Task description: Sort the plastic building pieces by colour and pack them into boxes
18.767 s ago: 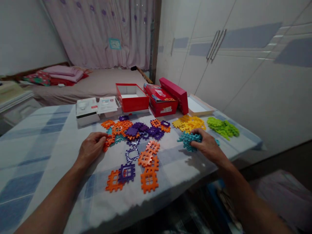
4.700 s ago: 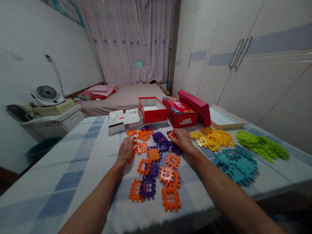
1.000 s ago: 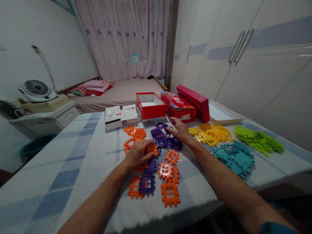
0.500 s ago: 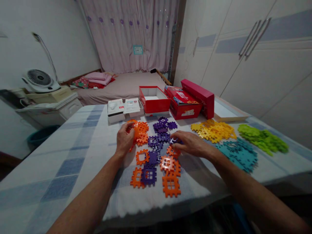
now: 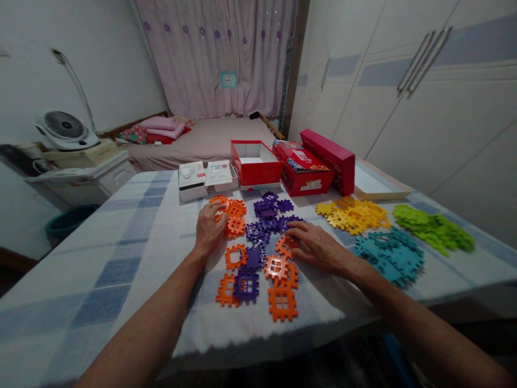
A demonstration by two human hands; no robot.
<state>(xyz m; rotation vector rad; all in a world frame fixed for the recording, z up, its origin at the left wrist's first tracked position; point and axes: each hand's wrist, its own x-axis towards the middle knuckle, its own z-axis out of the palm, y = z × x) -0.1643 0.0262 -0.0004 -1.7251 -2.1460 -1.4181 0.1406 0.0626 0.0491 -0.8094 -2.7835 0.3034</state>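
My left hand point(image 5: 210, 228) rests at the left edge of a pile of orange interlocking plastic tiles point(image 5: 235, 226), fingers loosely bent and apart over them. Some tiles there are hidden under the fingers. My right hand point(image 5: 313, 243) hovers with fingers spread at an orange tile point(image 5: 284, 246), its fingertips close to a purple tile point(image 5: 289, 222). Between the hands lie purple tiles point(image 5: 268, 209), several with window-like grids. Nearer me, orange tiles point(image 5: 282, 303) and a purple window tile point(image 5: 246, 286) lie partly overlapped.
Yellow point(image 5: 351, 216), teal point(image 5: 390, 256) and lime green tiles point(image 5: 434, 229) lie in separate heaps to the right. Along the back stand a white box point(image 5: 193, 189), an open red box point(image 5: 258, 173) and another red box point(image 5: 309, 178). A checked cloth point(image 5: 153, 237) covers the table.
My right hand has drawn back slightly toward me, leaving a purple tile beside the purple heap. My left hand's fingers have loosened over the orange pile, where an orange piece was under them.
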